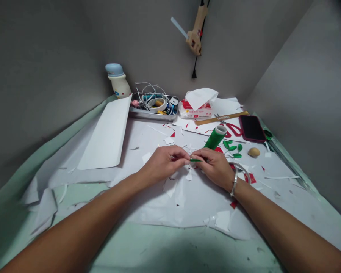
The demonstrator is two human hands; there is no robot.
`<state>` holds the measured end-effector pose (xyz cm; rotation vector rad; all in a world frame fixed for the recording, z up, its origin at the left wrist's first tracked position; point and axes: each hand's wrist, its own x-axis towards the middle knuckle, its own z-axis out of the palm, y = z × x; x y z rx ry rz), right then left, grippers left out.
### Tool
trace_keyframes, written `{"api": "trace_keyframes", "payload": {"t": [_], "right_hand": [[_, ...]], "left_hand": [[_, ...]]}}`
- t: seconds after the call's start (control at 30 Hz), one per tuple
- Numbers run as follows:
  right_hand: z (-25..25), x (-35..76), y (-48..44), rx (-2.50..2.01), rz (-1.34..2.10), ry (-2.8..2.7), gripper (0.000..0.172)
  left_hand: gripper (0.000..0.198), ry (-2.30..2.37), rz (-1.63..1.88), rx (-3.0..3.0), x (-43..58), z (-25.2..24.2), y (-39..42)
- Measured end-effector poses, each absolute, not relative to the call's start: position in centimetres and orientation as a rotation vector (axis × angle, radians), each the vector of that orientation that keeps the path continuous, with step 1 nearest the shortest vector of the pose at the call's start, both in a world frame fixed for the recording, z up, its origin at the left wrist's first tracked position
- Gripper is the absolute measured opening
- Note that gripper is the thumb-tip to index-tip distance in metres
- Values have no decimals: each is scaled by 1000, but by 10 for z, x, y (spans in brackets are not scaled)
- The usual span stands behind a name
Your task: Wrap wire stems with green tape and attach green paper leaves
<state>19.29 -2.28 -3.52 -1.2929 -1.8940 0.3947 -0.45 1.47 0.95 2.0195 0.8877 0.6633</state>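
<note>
A small green leaf-shaped piece lies between my two hands, above the paper-covered table. My right hand is closed and pinches it between thumb and fingers. At its left end the thumb and index finger of my left hand are pressed together; the tip there is too small to make out fully. Just behind my right hand stands a tilted spool of green thread. Several finished-looking green leaves with thin pale stems lie to its right. A roll of tape is partly hidden by my right wrist.
White paper with red and white scraps covers the table. Behind are a metal tray of cables, a tissue pack, red-handled scissors, a phone and a bottle. A glue gun hangs on the wall.
</note>
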Motion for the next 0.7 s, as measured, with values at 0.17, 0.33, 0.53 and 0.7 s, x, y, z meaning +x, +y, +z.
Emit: {"api": "trace_keyframes", "payload": {"t": [0.17,0.33,0.53,0.7], "right_hand": [[-32,182,-32,-1135,267,-2166,16],[-25,182,-34,-1077,147,-2099,15],[-31,193,-24,-1247,324,-1878,15],[-36,187,-27,-1207,324,-2079,15]], "left_hand": [[12,1112,783,2044,-6,4,19],[18,1011,564,2442,-6,-8,20],[16,793,545,2210,-4,2,15],[11,1008,777,1983,-5,8,19]]}}
